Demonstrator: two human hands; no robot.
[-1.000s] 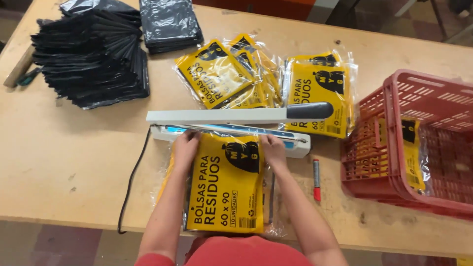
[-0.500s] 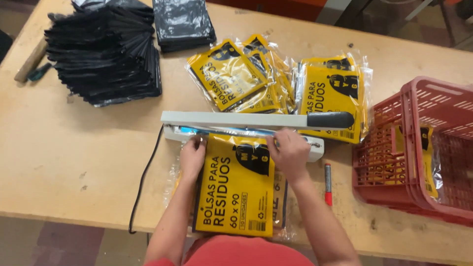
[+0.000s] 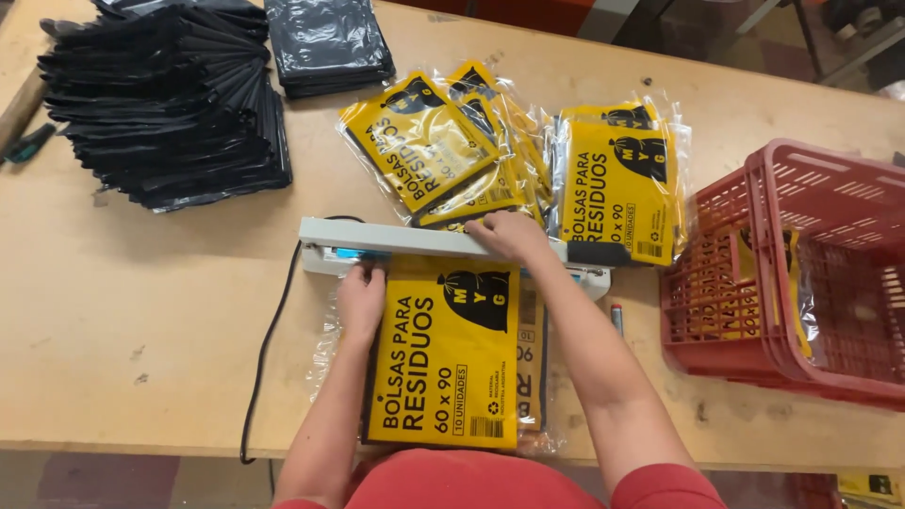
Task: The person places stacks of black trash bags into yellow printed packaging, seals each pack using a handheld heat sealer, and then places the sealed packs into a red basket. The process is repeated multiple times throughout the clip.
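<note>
Head view, looking straight down: the right hand [image 3: 512, 236] lies flat, fingers spread, pressing on the sealer bar [image 3: 429, 240], gripping nothing. That bar runs long from nine o'clock to three o'clock across the counter [image 3: 141, 330]. The left hand [image 3: 361, 300] sits just at six o'clock of the bar, fingers laid on the top left corner of the yellow packet [image 3: 443, 353], pinning it rather than clenching it. The packet's long axis runs twelve to six, square to the bar, its top edge tucked under it — so the packet lies at six o'clock of the right hand and at three o'clock of the left, which is the nearer one. At twelve o'clock, a loose heap of finished yellow packets [image 3: 528, 155]; at ten o'clock, stacked black bags [image 3: 160, 104]; at three o'clock, a red basket [image 3: 801, 273].
</note>
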